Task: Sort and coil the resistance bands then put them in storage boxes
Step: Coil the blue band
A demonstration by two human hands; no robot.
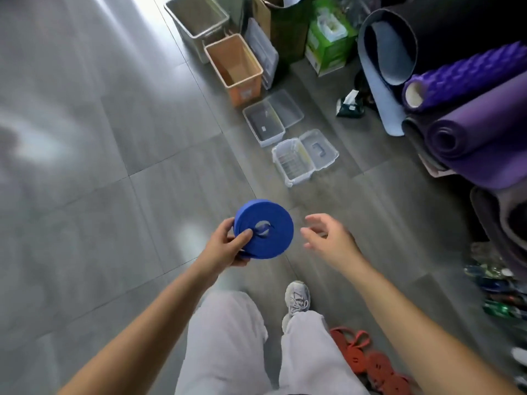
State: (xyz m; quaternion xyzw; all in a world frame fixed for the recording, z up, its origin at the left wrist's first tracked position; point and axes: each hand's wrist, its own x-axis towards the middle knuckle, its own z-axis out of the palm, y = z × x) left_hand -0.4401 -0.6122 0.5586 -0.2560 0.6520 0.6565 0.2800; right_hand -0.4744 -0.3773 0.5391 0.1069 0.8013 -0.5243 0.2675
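Across the left side of the view lies grey tiled floor (99, 166), streaked with pale reflections. At the far end of it stands a grey bin (182, 27), its mouth up, and just beside that an orange bin (245, 92), also open at the top.

Nearer, the left hand (225, 246) holds a blue resistance band (268, 238) wound into a flat, tight coil with a small hole at its centre. The fingers (225, 223) curl behind the coil's left rim and the thumb presses on its face, so the coil is gripped in the air above the floor, well short of the boxes.

Beyond the coil, two clear storage boxes sit on the floor in a line with the bins: a shallow one (271, 138) with its loose lid beside it, then a ribbed one (296, 181) whose lid (319, 151), with a handle, lies open to the right.

The right hand (328, 238) hovers near the coil without touching it, fingers spread and relaxed, holding nothing.

Lower down, a grey shoe (298, 297) shows past pale trousers, and red bands (370, 363) lie in a loose heap on the floor. Rolled purple mats (484, 132) are stacked along the right edge.
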